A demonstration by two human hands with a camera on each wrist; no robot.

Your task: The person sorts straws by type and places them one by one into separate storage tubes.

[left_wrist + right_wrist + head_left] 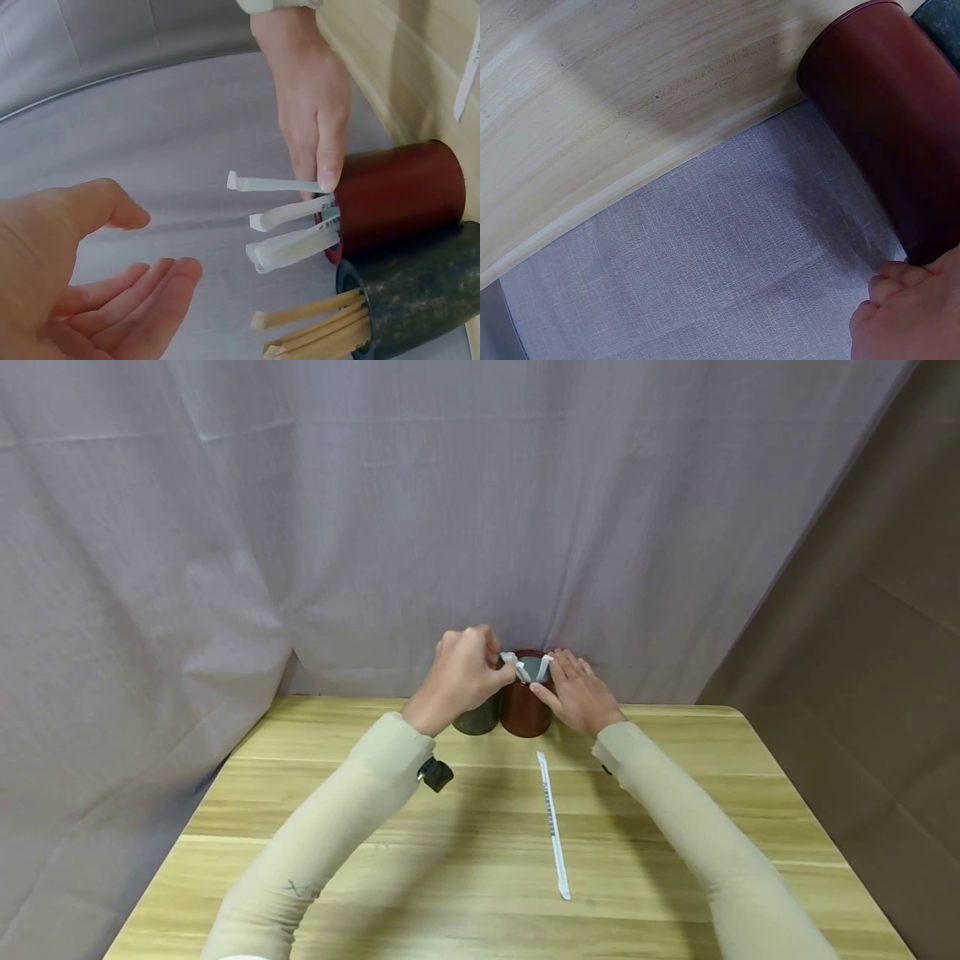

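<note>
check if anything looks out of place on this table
One wrapped straw lies loose on the table, apart from the others that stand in the red cup. Nothing looks spilled or broken; the red cup and the dark cup beside it stand upright.

Dark red-brown cylindrical cup (525,710), plain gloss. Beside it a dark green cylindrical cup (477,718) with mottled speckle. White paper-wrapped straws (289,216) in the red cup, small dark print on the wrappers. Pale tan wooden sticks (311,321) in the green cup. One long white wrapped straw (552,822) on the table, with a dark printed band. Light yellow wood-grain table (450,860), striped planks. Grey-lilac cloth backdrop (375,527), plain weave. Beige sleeves (330,835).
</note>
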